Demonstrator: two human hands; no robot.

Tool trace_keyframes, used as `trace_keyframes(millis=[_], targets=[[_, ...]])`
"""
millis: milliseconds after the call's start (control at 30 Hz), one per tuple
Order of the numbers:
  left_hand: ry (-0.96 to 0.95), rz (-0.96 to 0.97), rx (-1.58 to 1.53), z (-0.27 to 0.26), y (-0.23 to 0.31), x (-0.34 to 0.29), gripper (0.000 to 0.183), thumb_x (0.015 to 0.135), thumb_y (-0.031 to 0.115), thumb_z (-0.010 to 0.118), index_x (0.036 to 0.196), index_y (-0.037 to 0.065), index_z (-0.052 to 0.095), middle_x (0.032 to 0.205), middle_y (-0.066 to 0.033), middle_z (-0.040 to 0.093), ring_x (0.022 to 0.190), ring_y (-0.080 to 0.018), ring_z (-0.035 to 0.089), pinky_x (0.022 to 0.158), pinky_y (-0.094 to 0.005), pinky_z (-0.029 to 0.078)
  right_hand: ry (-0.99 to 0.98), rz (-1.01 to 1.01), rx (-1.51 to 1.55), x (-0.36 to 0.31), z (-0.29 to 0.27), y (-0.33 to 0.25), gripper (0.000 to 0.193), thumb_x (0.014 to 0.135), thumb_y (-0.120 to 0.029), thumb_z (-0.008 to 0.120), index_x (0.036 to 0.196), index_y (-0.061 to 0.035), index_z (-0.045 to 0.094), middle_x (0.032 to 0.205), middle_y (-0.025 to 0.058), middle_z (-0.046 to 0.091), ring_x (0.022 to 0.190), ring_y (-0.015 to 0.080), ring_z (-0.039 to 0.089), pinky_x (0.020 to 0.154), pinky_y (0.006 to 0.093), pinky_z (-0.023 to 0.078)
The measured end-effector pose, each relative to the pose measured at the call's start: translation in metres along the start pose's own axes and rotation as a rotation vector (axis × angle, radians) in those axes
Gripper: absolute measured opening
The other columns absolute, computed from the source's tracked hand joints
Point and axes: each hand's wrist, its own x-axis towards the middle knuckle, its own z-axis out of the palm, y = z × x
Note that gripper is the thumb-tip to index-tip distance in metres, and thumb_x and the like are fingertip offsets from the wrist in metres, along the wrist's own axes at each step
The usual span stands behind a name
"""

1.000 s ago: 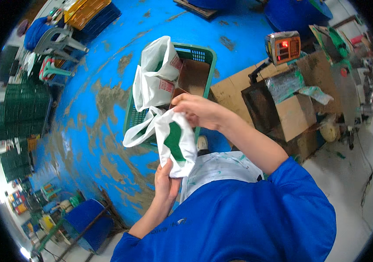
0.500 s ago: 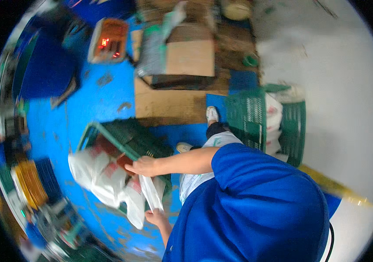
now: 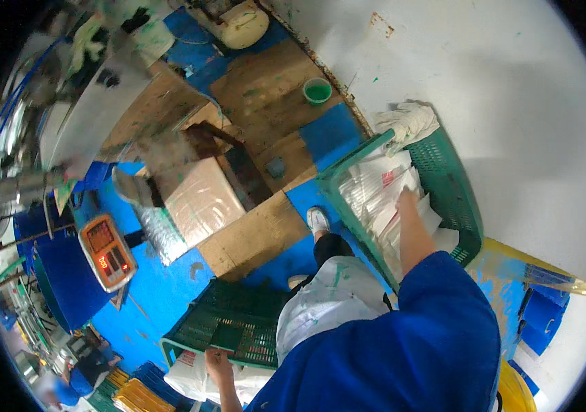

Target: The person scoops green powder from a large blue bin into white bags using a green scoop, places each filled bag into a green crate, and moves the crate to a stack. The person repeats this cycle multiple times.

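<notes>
A green crate point(image 3: 471, 206) on my right holds a stack of flat white plastic bags point(image 3: 368, 185) with red print. My right hand point(image 3: 408, 199) reaches into it, its fingers closed on the top of the stack. At the lower left, a second green crate point(image 3: 197, 312) stands tilted, white plastic point(image 3: 193, 378) hanging at its near side. My left hand point(image 3: 219, 360) is at that crate's rim with curled fingers; whether they grip the rim or the plastic is hidden. A crumpled whitish cloth point(image 3: 409, 123) hangs over the right crate's far corner.
A carton wrapped in clear film point(image 3: 200, 196) stands ahead. An orange scale point(image 3: 107, 252) with a lit display sits to its left, near a dark blue bin point(image 3: 73, 281). A green-filled cup point(image 3: 317, 90) and a pale rounded container point(image 3: 243, 26) are farther off. Yellow stacked trays point(image 3: 142, 397) are lower left.
My view has swung to the right. My right hand has left the white plastic at the left crate and moved into the right crate. My left hand has stayed by the left crate.
</notes>
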Motion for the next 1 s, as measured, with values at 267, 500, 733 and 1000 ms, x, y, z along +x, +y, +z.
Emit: trace_keyframes(millis=[267,500,733,1000], targets=[[-0.283,0.453,0.325,0.101,0.190,0.007,0.010,0.080,0.011,0.060,0.087,0.004,0.058,0.075,-0.0111,0.063,0.062,-0.0188,0.062,0.060,-0.0325,0.051,-0.756,0.141,0.663,-0.046,-0.054,0.037,0.051,0.090,-0.047,0.045,0.119,-0.0045,0.047,0.109,0.0120,0.057,0.103,0.0270,0.052,0.093,0.0449,0.039],[-0.580,0.215,-0.278,0.142,0.278,0.001,0.024,0.084,0.022,0.059,0.099,0.004,0.058,0.089,-0.0088,0.063,0.073,-0.0195,0.061,0.069,-0.0318,0.051,-1.645,0.180,0.595,-0.246,-0.050,-0.048,0.038,0.088,-0.031,0.054,0.117,-0.0074,0.051,0.105,0.0063,0.060,0.094,0.0191,0.059,0.080,0.0375,0.051],[-0.323,-0.232,-1.129,0.114,0.285,0.073,0.046,0.088,0.042,0.049,0.120,0.009,0.048,0.108,-0.0101,0.057,0.089,-0.0245,0.058,0.076,-0.0414,0.050,-1.521,-0.361,-0.262,-0.509,0.085,-0.025,0.038,0.087,-0.035,0.054,0.093,0.0022,0.057,0.080,0.0136,0.060,0.070,0.0226,0.057,0.066,0.0346,0.046],[0.555,0.576,-0.455,0.032,0.374,0.248,0.039,0.092,0.032,0.051,0.069,0.000,0.052,0.062,-0.0051,0.053,0.058,-0.0140,0.042,0.053,-0.0314,0.037,-0.804,-1.206,-0.219,-0.601,0.234,-0.140,0.042,0.089,-0.038,0.046,0.078,0.0001,0.060,0.076,0.0236,0.059,0.075,0.0406,0.057,0.065,0.0461,0.043]])
